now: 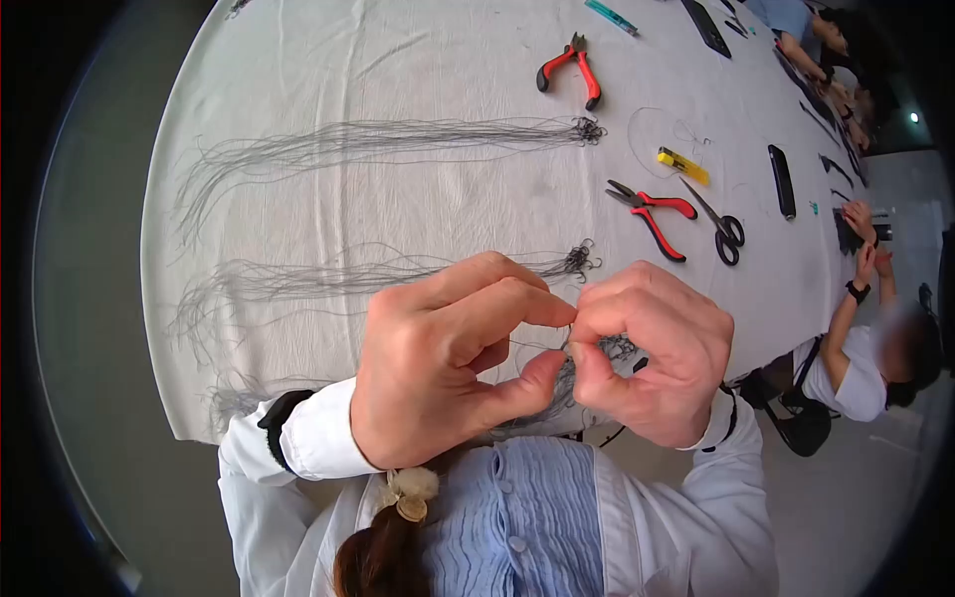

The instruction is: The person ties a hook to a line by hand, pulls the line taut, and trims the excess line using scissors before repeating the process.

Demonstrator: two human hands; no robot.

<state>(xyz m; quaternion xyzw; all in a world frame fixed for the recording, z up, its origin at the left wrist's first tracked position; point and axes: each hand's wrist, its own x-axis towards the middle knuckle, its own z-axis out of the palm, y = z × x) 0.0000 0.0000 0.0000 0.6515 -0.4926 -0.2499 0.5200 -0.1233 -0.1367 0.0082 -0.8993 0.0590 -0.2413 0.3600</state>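
Observation:
Both hands are raised close together over the near edge of the cloth-covered table. My left hand (453, 358) has its thumb and index finger apart, with the index fingertip beside the right fingers; a thin dark strand shows between the hands. My right hand (652, 353) is closed in a pinch on something too small to make out. Just behind the hands lies a bundle of thin dark strands (288, 281) with a knotted, hooked end (579, 259). Farther back is a second such bundle (398, 139). More strands (234, 400) lie near the front edge, partly hidden by my hands.
Right of the bundles lie red-handled pliers (657, 214), black scissors (727, 237), a yellow cutter (683, 166) and a black phone (782, 182). Another red pliers (572, 72) lies farther back, near a teal tool (611, 17). Other people sit along the table's right side (831, 298).

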